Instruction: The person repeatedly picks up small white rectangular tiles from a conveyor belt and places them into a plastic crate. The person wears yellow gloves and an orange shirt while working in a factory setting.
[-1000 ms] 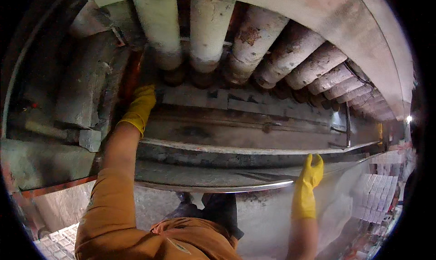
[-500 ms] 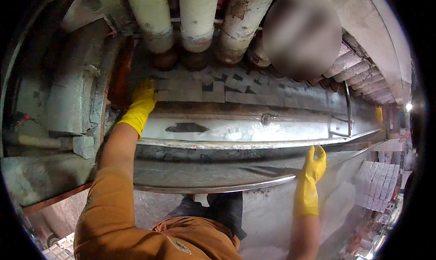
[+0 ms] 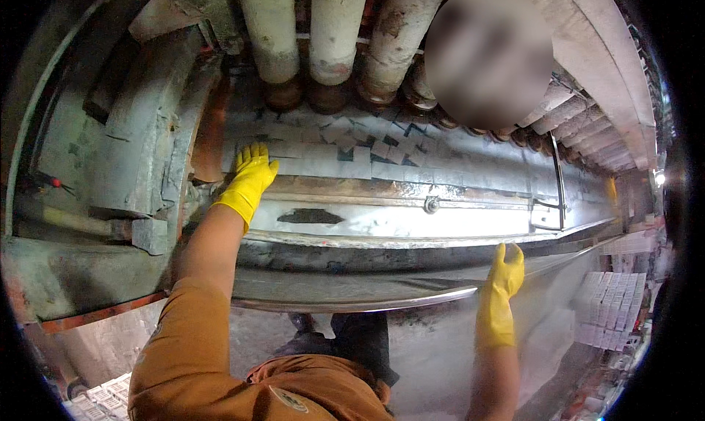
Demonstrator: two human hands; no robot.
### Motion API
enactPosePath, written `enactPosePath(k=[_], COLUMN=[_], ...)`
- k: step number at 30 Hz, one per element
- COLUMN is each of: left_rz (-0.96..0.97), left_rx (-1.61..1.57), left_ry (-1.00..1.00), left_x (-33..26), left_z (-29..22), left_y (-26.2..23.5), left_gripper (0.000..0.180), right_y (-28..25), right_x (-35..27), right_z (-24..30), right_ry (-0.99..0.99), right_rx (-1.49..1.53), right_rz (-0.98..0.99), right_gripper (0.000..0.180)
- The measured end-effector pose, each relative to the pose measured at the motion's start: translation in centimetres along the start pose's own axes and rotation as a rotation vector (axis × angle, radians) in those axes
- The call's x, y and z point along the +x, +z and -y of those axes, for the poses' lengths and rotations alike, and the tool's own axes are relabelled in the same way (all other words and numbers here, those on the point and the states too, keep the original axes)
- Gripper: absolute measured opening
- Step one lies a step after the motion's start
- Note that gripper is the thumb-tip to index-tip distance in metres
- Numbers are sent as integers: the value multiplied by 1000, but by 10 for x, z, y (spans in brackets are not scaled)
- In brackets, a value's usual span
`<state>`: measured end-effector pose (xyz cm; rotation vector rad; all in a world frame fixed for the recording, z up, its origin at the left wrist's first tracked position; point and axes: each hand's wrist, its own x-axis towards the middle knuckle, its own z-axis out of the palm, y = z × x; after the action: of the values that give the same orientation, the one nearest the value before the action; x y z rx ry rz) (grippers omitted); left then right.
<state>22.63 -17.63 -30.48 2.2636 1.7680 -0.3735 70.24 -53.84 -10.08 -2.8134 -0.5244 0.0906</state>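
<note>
My left hand (image 3: 253, 178), in a yellow rubber glove, lies palm down with its fingers spread at the left end of a long wet bed. Beside its fingers are several flat, thin grey rectangular pieces (image 3: 301, 160); whether the fingertips touch them I cannot tell. My right hand (image 3: 505, 278), gloved the same way, is raised at the right, near the end of a curved metal edge (image 3: 440, 294). Its fingers are bent, with a gap between thumb and fingers, and nothing shows in it. More grey pieces (image 3: 396, 155) lie loose and overlapping farther along the bed.
Thick pale cylinders (image 3: 338, 35) stand along the far side. A long pale ledge (image 3: 396, 222) with a dark hole runs in front of the bed. A metal bracket (image 3: 559, 186) rises at right. Stacked white pieces (image 3: 613, 303) stand at far right. A round blur covers the upper right.
The view has shifted slightly. My left hand, smeared before, now shows clearly with fingers spread, at about the same spot on the bed. My right hand has barely moved.
</note>
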Motion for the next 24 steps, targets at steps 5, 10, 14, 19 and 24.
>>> enactPosePath(k=[5, 10, 14, 19, 24], left_rz=[-18, -6, 20, 97, 175], left_rx=[-41, -54, -124, -50, -16], left_ry=[-144, -159, -113, -59, 1], left_x=[3, -17, -39, -86, -120], left_z=[-20, -46, -43, -67, -105], left_y=[14, -16, -31, -58, -67], left_gripper=[97, 102, 107, 108, 113], right_y=[9, -14, -30, -54, -69], right_x=[-5, -17, -19, -1, 34], right_z=[-12, -3, -5, -32, -72], right_ry=[-20, -5, 12, 11, -54], right_rx=[48, 49, -7, -11, -94], right_rz=[-16, -43, -21, -43, -139], right_gripper=[54, 55, 54, 54, 54])
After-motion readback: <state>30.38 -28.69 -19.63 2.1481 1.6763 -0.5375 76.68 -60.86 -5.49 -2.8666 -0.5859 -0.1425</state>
